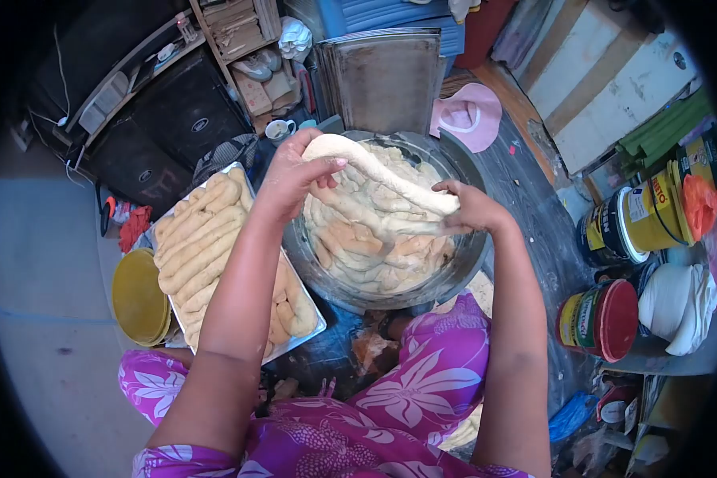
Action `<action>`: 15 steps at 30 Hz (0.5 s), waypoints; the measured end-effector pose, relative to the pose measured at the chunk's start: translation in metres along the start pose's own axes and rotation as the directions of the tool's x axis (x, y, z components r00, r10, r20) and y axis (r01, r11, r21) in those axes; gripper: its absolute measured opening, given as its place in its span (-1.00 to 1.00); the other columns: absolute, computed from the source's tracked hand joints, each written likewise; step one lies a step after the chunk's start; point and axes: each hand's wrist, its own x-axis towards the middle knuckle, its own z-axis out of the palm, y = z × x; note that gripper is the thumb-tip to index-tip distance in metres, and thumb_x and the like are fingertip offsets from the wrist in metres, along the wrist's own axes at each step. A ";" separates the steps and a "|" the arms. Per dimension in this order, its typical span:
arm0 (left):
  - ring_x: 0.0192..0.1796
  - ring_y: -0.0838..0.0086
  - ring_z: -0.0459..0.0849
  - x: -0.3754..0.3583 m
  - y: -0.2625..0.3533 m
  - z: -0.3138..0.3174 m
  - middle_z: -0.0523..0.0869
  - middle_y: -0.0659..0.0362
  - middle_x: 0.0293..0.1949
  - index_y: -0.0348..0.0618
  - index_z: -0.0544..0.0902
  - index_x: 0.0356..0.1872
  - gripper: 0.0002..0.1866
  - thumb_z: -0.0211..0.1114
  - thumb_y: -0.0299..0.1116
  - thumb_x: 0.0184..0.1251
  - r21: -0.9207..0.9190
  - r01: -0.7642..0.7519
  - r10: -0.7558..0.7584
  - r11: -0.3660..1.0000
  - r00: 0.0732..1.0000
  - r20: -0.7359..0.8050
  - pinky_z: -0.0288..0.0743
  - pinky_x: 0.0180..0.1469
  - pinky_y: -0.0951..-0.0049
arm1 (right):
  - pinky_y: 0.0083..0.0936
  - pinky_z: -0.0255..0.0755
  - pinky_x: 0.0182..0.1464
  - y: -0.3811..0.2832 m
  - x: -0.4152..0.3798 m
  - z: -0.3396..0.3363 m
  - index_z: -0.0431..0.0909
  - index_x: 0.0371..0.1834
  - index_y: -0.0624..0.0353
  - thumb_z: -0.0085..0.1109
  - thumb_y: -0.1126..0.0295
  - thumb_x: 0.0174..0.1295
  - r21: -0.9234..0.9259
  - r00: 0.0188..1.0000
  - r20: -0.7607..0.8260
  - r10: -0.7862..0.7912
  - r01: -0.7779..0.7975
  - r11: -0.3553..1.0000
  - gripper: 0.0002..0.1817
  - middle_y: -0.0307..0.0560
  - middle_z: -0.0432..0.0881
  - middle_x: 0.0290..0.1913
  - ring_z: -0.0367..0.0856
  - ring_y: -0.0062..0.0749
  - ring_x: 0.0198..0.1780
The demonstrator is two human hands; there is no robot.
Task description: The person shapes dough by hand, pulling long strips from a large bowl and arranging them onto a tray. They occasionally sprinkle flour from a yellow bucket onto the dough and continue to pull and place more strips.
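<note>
A long rope of dough (386,177) is stretched between my two hands, above a wide dark basin (472,263). My left hand (299,171) is wrapped around its upper left end, thumb on top. The lower right end is pinched in my right hand (468,209). Inside the basin lies a big heap of pale, floury dough (374,247), folded and lumpy. To the left of it, a tray (301,344) carries several thick dough ropes (203,247) laid side by side, partly covered by my left forearm.
A yellow bucket (138,296) stands left of the tray. Several tubs line the right side, among them a red one (616,320) and a yellow one (653,209). Behind the basin lean flat metal trays (382,84), beside a pink hat (468,118) and a mug (279,131).
</note>
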 end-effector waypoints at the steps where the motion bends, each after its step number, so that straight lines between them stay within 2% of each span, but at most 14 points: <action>1: -0.56 0.67 0.47 -0.003 0.009 0.001 0.56 0.27 -0.50 -0.19 0.49 -0.31 -0.73 0.39 -0.50 -0.03 0.083 -0.034 0.033 0.996 0.999 0.014 0.35 -0.49 0.66 | -0.35 0.41 -0.02 0.008 0.005 0.002 0.43 0.08 0.16 0.35 0.45 -0.15 0.004 1.000 -0.004 0.000 0.000 1.000 -0.40 -0.03 0.57 -0.13 0.57 -0.23 -0.13; 3: -0.56 0.70 0.45 -0.011 0.029 0.006 0.55 0.29 -0.51 -0.18 0.49 -0.34 -0.72 0.41 -0.49 -0.08 0.077 -0.050 0.048 0.996 0.998 0.027 0.32 -0.52 0.67 | -0.45 0.42 -0.11 0.030 0.020 0.008 0.53 -0.07 0.16 0.32 0.45 -0.11 -0.171 0.927 -0.374 0.018 -0.088 0.981 -0.56 -0.03 0.60 -0.21 0.56 -0.35 -0.19; 4: -0.58 0.71 0.43 -0.017 0.041 0.008 0.55 0.30 -0.51 -0.17 0.50 -0.35 -0.72 0.41 -0.50 -0.11 0.185 -0.017 0.010 0.983 0.999 0.038 0.33 -0.52 0.67 | -0.45 0.42 -0.11 0.036 0.023 0.008 0.53 -0.07 0.16 0.32 0.45 -0.11 -0.168 0.927 -0.375 0.020 -0.089 0.982 -0.56 -0.03 0.60 -0.21 0.56 -0.35 -0.19; 5: -0.60 0.72 0.42 -0.019 0.046 0.008 0.55 0.31 -0.51 -0.15 0.51 -0.37 -0.72 0.41 -0.50 -0.14 0.290 0.015 -0.029 0.957 0.999 0.042 0.33 -0.53 0.68 | -0.48 0.41 -0.16 0.042 0.026 0.008 0.54 -0.13 0.17 0.28 0.47 -0.07 0.158 0.862 -0.483 0.156 -0.090 0.983 -0.65 -0.07 0.60 -0.25 0.55 -0.40 -0.22; 6: -0.57 0.74 0.42 -0.018 0.046 0.004 0.55 0.33 -0.50 -0.14 0.51 -0.37 -0.72 0.43 -0.44 -0.12 0.373 -0.010 -0.027 0.928 0.995 0.092 0.31 -0.54 0.68 | -0.51 0.40 -0.21 0.042 0.027 0.008 0.56 -0.19 0.17 0.25 0.49 -0.03 0.465 0.785 -0.532 0.318 -0.043 0.884 -0.73 -0.11 0.61 -0.30 0.54 -0.45 -0.25; 7: -0.57 0.74 0.42 -0.017 0.044 0.004 0.55 0.33 -0.50 -0.14 0.51 -0.37 -0.72 0.43 -0.44 -0.12 0.374 -0.005 -0.030 0.927 0.996 0.089 0.31 -0.54 0.68 | -0.51 0.40 -0.21 0.041 0.027 0.009 0.56 -0.19 0.17 0.25 0.49 -0.03 0.467 0.787 -0.528 0.319 -0.045 0.883 -0.73 -0.11 0.61 -0.30 0.54 -0.45 -0.25; 9: -0.53 0.74 0.43 -0.013 0.038 0.002 0.54 0.33 -0.49 -0.15 0.52 -0.36 -0.72 0.43 -0.37 -0.08 0.520 0.037 -0.123 0.853 0.984 0.131 0.30 -0.54 0.67 | -0.54 0.38 -0.31 0.038 0.025 0.011 0.53 -0.23 0.20 0.17 0.52 0.04 0.597 0.807 -0.447 0.387 -0.053 0.800 -0.80 -0.18 0.60 -0.30 0.53 -0.53 -0.32; 10: -0.51 0.72 0.44 -0.008 0.030 -0.002 0.54 0.32 -0.49 -0.15 0.53 -0.34 -0.71 0.43 -0.31 -0.05 0.571 0.025 -0.117 0.821 0.985 0.124 0.30 -0.54 0.65 | -0.56 0.37 -0.35 0.040 0.023 0.011 0.52 -0.20 0.21 0.15 0.54 0.05 0.645 0.812 -0.448 0.374 0.004 0.764 -0.79 -0.21 0.58 -0.32 0.52 -0.55 -0.37; 11: -0.51 0.72 0.44 -0.002 0.021 -0.007 0.54 0.32 -0.49 -0.15 0.53 -0.34 -0.71 0.43 -0.31 -0.05 0.570 0.028 -0.120 0.821 0.985 0.125 0.30 -0.54 0.65 | -0.56 0.37 -0.35 0.041 0.023 0.010 0.52 -0.20 0.21 0.15 0.54 0.05 0.646 0.812 -0.446 0.377 0.001 0.763 -0.79 -0.21 0.58 -0.32 0.52 -0.55 -0.37; 14: -0.53 0.68 0.45 0.014 -0.009 -0.020 0.54 0.31 -0.49 -0.18 0.54 -0.31 -0.69 0.43 -0.30 -0.03 0.624 0.085 -0.150 0.777 0.987 0.053 0.32 -0.54 0.63 | -0.64 0.39 -0.32 0.034 0.020 0.001 0.47 -0.21 0.19 0.14 0.61 -0.02 0.765 0.762 -0.415 0.497 -0.003 0.644 -0.74 -0.20 0.56 -0.34 0.52 -0.52 -0.36; 15: -0.54 0.64 0.45 0.019 -0.018 -0.024 0.55 0.26 -0.50 -0.21 0.56 -0.28 -0.66 0.44 -0.28 -0.05 0.639 0.127 -0.208 0.759 0.977 0.054 0.33 -0.53 0.58 | -0.64 0.39 -0.32 0.040 0.020 -0.001 0.47 -0.21 0.19 0.14 0.61 -0.02 0.764 0.760 -0.415 0.500 -0.006 0.645 -0.74 -0.20 0.56 -0.34 0.52 -0.52 -0.36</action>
